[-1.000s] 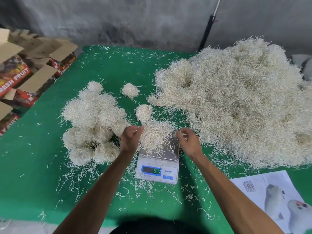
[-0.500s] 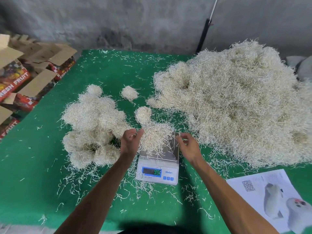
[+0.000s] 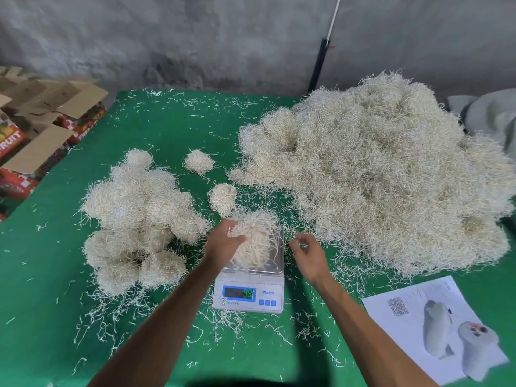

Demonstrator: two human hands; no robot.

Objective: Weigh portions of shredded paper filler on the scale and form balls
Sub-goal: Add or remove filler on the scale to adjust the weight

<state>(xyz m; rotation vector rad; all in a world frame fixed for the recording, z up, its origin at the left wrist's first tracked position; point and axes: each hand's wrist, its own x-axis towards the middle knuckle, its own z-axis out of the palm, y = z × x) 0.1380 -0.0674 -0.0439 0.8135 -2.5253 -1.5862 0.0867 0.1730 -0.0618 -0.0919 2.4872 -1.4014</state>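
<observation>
Cream shredded paper [image 3: 377, 174], green table [image 3: 42, 275], white/blue scale [image 3: 248, 296].

Only 1 view was given, the head cam, worn on the person's head and aimed fwd and down over a green table [image 3: 69, 275]. It sat close above the near edge: both forearms entered from the bottom of the frame, and the scale [image 3: 249, 291] lay just below centre, near enough that its display digits showed. The lens was wide-angle (the far table edge and the wall [image 3: 195, 37] behind it looked bowed). It faced that wall, taking in the big filler heap [image 3: 391, 177] at right, cardboard boxes [image 3: 36, 121] at far left and a printed sheet [image 3: 405, 305] at lower right. With no 2nd view, nothing was shared.
</observation>
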